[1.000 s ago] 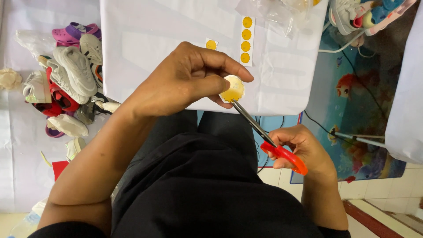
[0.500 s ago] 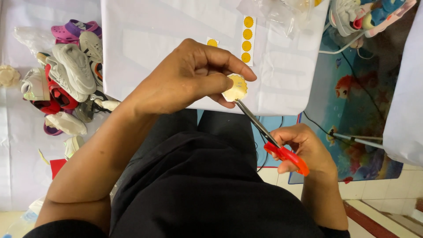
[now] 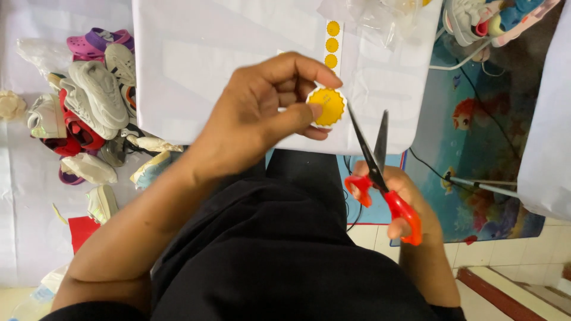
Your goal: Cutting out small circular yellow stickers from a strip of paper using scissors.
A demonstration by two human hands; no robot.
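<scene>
White sheet (image 3: 196, 65) covers the work surface up top, largest thing in view; a strip of yellow round stickers (image 3: 332, 44) lies on it. Pile of small shoes (image 3: 89, 113) sits to the left of the sheet, more shoes (image 3: 493, 18) top right on the fish-print mat (image 3: 476, 142). Clear plastic bag (image 3: 375, 18) at the sheet's top edge, contents can't tell.

Left hand (image 3: 262, 119) raised over the sheet, wrist bent, thumb and fingers pinched on a yellow scalloped disc (image 3: 327, 107) held face-up.

Right hand (image 3: 404, 202) lower, near the lap, gripping red-handled scissors (image 3: 380, 178); blades parted, tips pointing up just beside the disc's right edge, not touching.
</scene>
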